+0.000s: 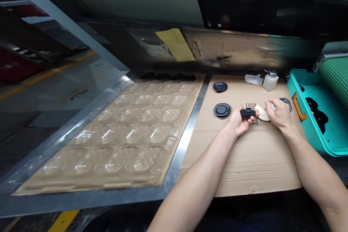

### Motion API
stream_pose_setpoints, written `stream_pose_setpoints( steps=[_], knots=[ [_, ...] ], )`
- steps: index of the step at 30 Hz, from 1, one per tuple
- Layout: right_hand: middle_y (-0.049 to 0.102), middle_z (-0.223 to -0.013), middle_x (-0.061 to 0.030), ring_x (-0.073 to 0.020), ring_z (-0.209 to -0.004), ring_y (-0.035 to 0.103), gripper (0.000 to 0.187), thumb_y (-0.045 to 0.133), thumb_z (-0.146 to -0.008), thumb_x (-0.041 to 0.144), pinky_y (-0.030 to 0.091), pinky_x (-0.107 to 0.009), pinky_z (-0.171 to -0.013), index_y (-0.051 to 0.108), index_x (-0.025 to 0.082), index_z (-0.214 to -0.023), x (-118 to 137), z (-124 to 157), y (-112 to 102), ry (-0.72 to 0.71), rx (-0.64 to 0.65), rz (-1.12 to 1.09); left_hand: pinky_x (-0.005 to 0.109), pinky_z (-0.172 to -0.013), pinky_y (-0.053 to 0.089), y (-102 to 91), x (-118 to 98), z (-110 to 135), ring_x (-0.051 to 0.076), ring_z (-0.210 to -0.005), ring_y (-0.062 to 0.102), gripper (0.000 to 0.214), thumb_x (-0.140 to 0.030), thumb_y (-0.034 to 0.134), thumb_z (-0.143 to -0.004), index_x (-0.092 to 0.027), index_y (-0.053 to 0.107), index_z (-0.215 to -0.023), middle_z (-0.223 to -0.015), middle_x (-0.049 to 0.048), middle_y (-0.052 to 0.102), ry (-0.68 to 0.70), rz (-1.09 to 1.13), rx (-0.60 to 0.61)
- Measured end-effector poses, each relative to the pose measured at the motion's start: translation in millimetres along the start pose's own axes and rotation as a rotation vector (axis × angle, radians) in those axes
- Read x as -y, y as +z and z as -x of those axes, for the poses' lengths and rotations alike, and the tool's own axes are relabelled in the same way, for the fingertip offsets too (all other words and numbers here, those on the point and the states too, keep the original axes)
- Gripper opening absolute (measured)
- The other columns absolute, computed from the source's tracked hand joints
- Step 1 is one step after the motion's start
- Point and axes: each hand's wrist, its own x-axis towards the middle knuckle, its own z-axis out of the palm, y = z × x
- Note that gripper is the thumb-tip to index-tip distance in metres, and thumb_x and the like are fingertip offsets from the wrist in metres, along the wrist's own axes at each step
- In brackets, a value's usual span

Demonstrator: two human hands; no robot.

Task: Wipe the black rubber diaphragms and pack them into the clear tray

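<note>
My left hand (240,122) grips a round black part (247,112), held tilted on edge above the cardboard sheet (244,166). Just to its right, my right hand (280,114) is closed, with a bit of a small white wad (272,106) showing between thumb and fingers; its material is unclear. Between the two hands lies a cream-coloured round pad (262,114), partly covered by my right fingers. Flat black discs sit left of my hands, one stack (222,110) nearer me and another (220,86) farther back. Behind my right hand another black disc (286,104) is partly hidden.
At the back stand a white pump bottle (270,80) and a crumpled white cloth or tissue (253,79). A teal bin (337,151) with black parts and an orange handle borders the right side. Leftward lies a clear moulded tray (116,145), black parts in its far row.
</note>
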Motion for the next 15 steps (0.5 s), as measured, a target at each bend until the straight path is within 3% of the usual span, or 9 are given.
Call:
stream_pose_setpoints(
  steps=[4,15],
  knots=[
    [0.076,-0.090,-0.0089,-0.0223,-0.082,0.068,0.028,0.051,-0.095,0.035,0.046,-0.031,-0.076,0.073,0.020,-0.088,-4.0,0.1,3.1,0.009,0.050,0.018,0.014,-0.034,0.043,-0.4,-1.4,1.5,0.009,-0.044,0.054,0.063,-0.048,0.023,-0.105,0.001,0.061,-0.115,-0.075,0.0167,0.068,-0.020,0.057,-0.002],
    [0.078,-0.095,-0.0083,-0.0233,-0.089,0.071,0.026,0.053,-0.092,0.034,0.049,-0.032,-0.081,0.075,0.020,-0.092,-9.7,0.2,6.7,0.046,0.021,-0.011,0.015,-0.036,0.044,0.8,-2.1,4.1,0.009,-0.044,0.055,0.062,-0.047,0.022,-0.106,-0.001,0.064,-0.110,-0.077,0.0172,0.069,-0.013,0.008,0.000]
  ],
)
